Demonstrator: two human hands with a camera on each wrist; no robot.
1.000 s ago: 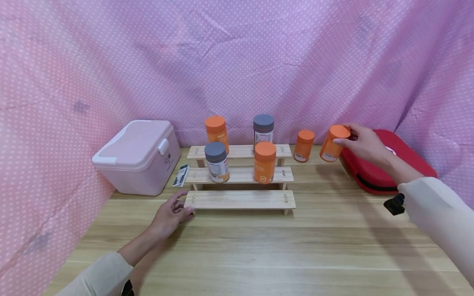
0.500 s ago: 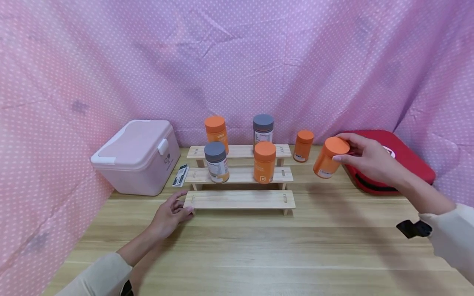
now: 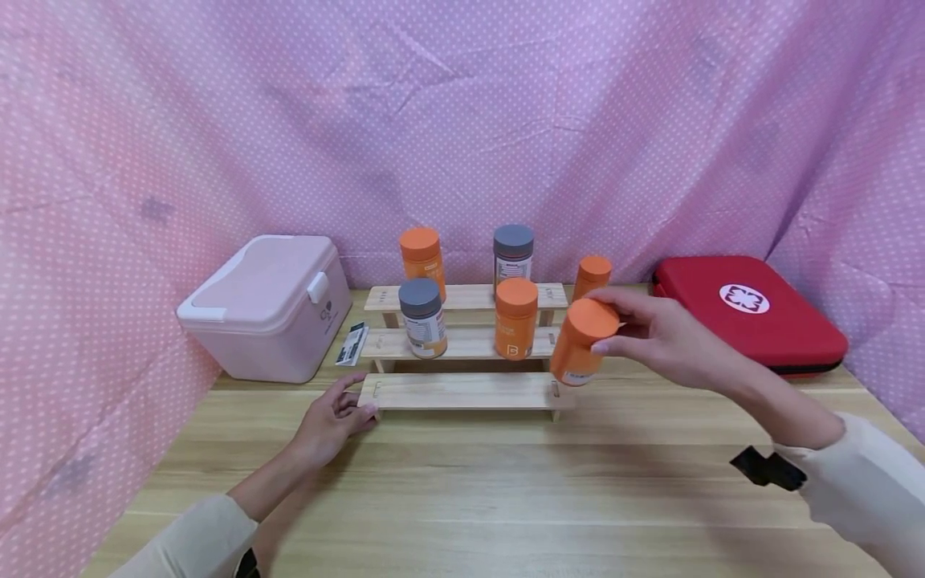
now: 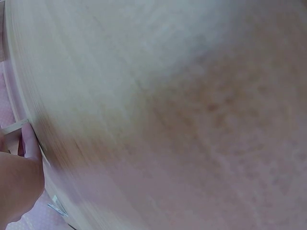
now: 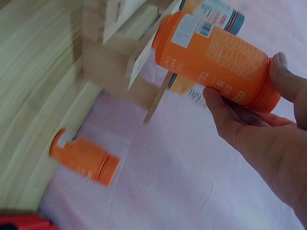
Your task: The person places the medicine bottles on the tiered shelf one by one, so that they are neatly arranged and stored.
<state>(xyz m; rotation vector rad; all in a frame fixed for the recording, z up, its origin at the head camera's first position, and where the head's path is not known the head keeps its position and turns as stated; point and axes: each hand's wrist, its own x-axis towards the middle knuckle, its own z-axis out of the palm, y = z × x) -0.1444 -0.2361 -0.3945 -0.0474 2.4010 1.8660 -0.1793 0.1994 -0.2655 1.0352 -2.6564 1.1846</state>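
In the head view my right hand (image 3: 661,341) grips an orange bottle (image 3: 582,343) near its lid, tilted, at the right end of the lowest step of a wooden tiered rack (image 3: 462,391). The right wrist view shows thumb and fingers round the bottle's lid end, with its printed label (image 5: 235,60) visible. My left hand (image 3: 328,425) holds the left end of that lowest step between thumb and fingers. On the middle step stand a grey-lidded bottle (image 3: 425,329) and an orange bottle (image 3: 516,325). Another orange bottle (image 3: 422,255) and a grey-lidded one (image 3: 513,255) occupy the top step.
A smaller orange bottle (image 3: 592,273) stands on the table right of the rack, partly hidden by the held one. Farther right lies a red case (image 3: 780,325) with a white emblem. A pale pink box (image 3: 270,297) and a small printed card (image 3: 352,345) are at left.
My right hand has carried the orange bottle left and toward me, from beside the red case to the lowest step's right end. The left hand stays in place.
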